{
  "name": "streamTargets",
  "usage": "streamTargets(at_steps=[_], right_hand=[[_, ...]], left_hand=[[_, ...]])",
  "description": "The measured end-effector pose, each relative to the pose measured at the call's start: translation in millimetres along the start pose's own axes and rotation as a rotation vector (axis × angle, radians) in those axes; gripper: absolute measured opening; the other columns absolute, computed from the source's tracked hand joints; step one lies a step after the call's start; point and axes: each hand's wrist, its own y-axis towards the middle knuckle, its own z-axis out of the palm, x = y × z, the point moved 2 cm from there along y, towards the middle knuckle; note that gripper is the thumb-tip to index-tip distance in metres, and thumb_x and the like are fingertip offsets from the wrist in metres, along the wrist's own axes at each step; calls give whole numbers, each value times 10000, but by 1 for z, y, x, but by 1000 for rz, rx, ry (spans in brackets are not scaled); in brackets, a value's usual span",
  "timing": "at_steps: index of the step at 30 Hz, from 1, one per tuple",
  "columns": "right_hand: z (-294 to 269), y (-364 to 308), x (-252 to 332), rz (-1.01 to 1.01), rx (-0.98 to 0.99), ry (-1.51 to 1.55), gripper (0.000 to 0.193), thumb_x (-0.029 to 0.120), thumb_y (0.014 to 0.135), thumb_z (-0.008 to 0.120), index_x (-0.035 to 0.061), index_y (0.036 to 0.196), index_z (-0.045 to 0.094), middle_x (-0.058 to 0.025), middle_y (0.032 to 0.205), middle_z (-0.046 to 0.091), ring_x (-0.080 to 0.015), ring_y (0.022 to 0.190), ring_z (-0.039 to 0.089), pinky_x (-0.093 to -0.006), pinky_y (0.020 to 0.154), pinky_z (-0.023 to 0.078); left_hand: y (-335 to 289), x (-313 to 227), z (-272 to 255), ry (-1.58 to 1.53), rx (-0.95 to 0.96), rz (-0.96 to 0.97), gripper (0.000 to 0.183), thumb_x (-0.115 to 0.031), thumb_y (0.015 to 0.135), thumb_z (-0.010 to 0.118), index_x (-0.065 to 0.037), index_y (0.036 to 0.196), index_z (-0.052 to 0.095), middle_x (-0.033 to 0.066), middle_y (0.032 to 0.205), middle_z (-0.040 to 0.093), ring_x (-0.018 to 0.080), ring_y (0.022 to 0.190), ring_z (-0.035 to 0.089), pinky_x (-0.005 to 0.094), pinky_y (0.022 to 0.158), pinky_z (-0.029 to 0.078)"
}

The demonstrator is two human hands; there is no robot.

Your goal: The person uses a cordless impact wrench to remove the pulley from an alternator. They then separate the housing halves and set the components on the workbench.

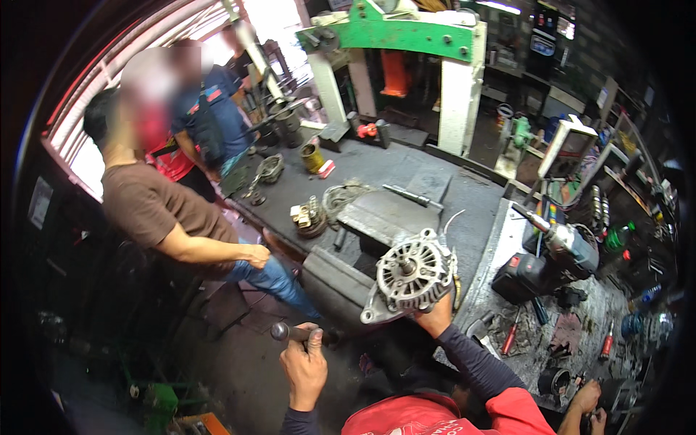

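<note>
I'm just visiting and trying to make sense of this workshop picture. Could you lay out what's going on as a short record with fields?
Place: workshop with a dark metal workbench
Left hand: gripping a metal bar handle
Right hand: holding up an alternator, round slotted face toward the camera
Right of the alternator: a power drill lying on a cluttered side bench
On the workbench: engine parts, a yellow can
Behind: a green and white press frame
Others: a person in a brown shirt seated at left, more people behind

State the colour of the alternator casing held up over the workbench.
Dull silver-grey metal, the alternator showing best in the head view.
</note>
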Motion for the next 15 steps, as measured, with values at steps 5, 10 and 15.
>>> streamTargets(at_steps=[5, 10, 15], right_hand=[[2, -4, -6, 4, 8, -33, 300, 103, 774, 767, 16, 1061, 759, -164, 1004, 778, -351, 912, 748, -395, 819, 573], [5, -23, -30, -32, 59, -105, 514, 143, 763, 821, 29, 1241, 670, -152, 1236, 702, -328, 1166, 655, -427, 1039, 479], [3, -37, -47, 1, 102, -140, 727, 176, 790, 872, 22, 1421, 546, -122, 1386, 637, -260, 1300, 592, -426, 1163, 400]], left_hand=[[76, 106, 32, 127, -98, -144, 499, -444, 997, 683, 54, 1034, 702, 273, 902, 716, 457, 853, 683, 520, 769, 496], [115, 244, 127, -66, -355, -57, 482, -368, 1001, 642, 57, 1228, 635, 277, 1194, 666, 437, 1114, 632, 473, 964, 486], [-22, 288, 223, -1317, 452, -715, 454, -339, 1063, 508, 5, 1343, 604, 177, 1346, 652, 344, 1173, 645, 427, 1003, 514]])
